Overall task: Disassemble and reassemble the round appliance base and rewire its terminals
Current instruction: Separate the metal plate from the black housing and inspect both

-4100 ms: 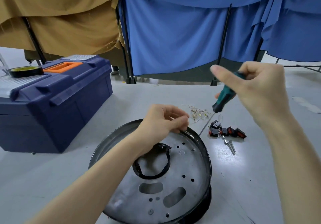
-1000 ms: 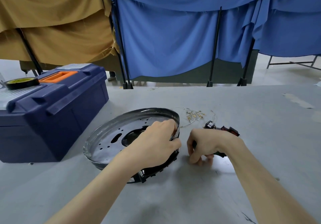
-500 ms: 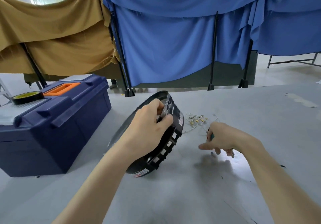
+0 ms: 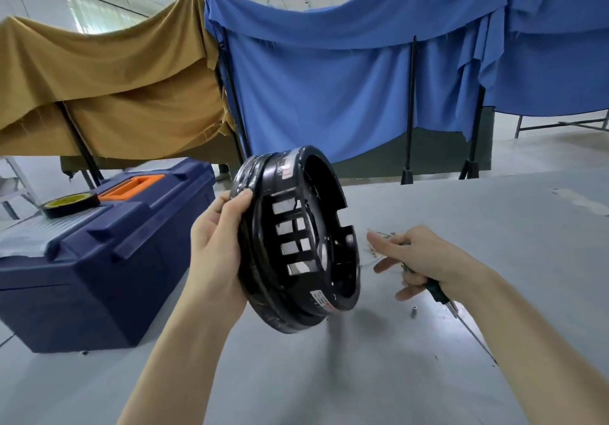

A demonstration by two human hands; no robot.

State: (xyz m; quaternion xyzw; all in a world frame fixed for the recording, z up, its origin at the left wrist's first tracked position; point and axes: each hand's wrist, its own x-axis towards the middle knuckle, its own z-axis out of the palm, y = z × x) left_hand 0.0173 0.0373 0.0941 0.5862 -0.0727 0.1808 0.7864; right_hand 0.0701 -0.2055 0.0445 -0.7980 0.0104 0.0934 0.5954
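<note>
"Two hands in the head view. State the left one."

"My left hand grips the round appliance base by its rim. The thumb lies curled over the edge near the top and the palm is against the outer face. The other fingers are behind the base, and I cannot tell how they lie. The base is held on edge, clear of the grey table, tilted, its open side with the slotted black wall turned to my right."

"And the right?"

"My right hand is low over the table, to the right of the base and not touching it. The forefinger is stretched out toward the base. The remaining fingers are curled round the green handle of a screwdriver, whose thin shaft slants down toward the table on the right."

"Loose items?"

"One small metal sleeve lies on the table just beside that hand. Some fine wire pieces lie near the forefinger tip — too small to name. On my left a dark blue toolbox stands on the table, with a roll of tape on its top. Behind hang a blue cloth and a tan cloth."
</note>
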